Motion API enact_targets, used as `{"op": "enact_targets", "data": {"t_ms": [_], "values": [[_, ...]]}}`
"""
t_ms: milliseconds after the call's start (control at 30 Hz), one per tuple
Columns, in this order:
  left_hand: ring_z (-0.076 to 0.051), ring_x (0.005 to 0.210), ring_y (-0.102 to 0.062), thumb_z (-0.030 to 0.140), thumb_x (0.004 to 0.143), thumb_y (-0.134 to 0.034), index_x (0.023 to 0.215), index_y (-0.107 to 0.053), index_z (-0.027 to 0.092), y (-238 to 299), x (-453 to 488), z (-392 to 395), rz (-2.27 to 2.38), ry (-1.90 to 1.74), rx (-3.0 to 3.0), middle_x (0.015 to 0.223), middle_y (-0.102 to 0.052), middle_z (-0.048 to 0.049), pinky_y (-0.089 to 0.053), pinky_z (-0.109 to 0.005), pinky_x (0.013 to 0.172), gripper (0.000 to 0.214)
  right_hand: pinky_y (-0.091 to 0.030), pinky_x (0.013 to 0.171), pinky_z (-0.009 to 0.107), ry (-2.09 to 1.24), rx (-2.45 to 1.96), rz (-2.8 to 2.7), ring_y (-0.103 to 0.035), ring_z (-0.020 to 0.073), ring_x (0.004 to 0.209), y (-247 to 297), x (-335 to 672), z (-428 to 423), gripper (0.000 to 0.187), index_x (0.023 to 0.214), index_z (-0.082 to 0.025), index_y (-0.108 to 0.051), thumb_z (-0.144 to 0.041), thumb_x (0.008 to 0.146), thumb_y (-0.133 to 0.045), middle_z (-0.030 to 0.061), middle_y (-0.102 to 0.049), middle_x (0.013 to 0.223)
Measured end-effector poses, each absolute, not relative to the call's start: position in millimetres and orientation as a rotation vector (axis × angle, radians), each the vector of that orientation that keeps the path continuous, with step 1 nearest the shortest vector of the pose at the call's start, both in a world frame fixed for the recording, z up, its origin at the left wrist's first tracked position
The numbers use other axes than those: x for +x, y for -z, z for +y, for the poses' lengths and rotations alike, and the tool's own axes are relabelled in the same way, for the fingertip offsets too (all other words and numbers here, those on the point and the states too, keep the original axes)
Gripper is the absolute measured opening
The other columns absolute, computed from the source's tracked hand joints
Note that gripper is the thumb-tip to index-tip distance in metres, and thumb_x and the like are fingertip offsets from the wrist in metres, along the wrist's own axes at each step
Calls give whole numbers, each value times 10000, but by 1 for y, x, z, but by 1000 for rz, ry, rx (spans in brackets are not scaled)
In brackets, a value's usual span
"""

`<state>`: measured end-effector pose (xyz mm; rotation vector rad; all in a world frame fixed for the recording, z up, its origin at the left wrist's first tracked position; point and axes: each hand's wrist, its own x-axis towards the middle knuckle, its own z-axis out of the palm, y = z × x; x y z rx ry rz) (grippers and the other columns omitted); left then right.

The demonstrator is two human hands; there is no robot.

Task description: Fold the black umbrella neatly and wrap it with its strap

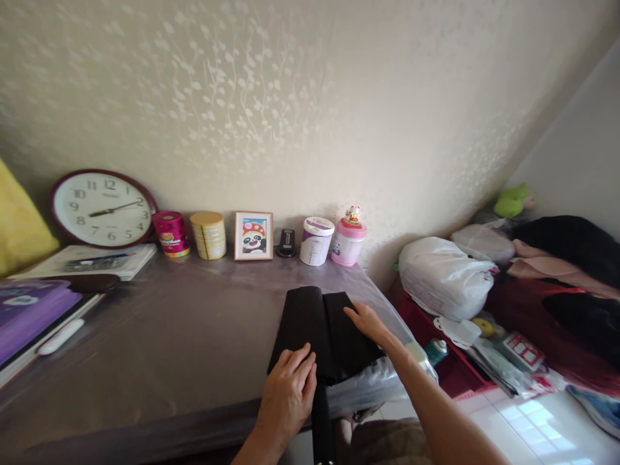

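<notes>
A black folded cloth [320, 326] lies near the front right corner of the plastic-covered table [184, 336]. It forms two side-by-side folded panels, and a narrow black strip hangs over the table edge. My left hand [288, 387] rests flat on the near end of the left panel, fingers stretched out. My right hand [369, 321] lies flat on the right panel, fingers extended and pressing the cloth down.
Along the wall stand a round clock [101, 208], a pink tin [170, 234], a yellow tin [208, 234], a framed panda picture [253, 236], a white tub [316, 240] and a pink jar [348, 242]. Books [33, 310] lie at left. Bags and clothes [445, 274] crowd the right.
</notes>
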<state>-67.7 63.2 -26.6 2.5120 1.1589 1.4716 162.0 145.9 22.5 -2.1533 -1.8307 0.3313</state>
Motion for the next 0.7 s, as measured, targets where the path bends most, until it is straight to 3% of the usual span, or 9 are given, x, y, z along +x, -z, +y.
{"op": "enact_targets", "data": {"t_ms": [433,700], "values": [[-191,851,-604,111,847,-464,965,-647,150,28,-67,64,1152,-1498,2478,1008,-667,-88,-544,-376,746,222,-366,617,274,-413,-1901,-1804,-549,181,675,-32,152,144,263,691,-182,-594,-349,810,-429,31,-621,687],[-185,827,-610,115,844,-458,933,-654,173,27,-66,64,1179,-1506,2450,988,-669,-75,-543,-364,729,223,-357,538,237,-632,-1714,-1721,-489,140,603,-35,133,147,288,694,-170,-590,-389,794,-430,-9,-571,638]]}}
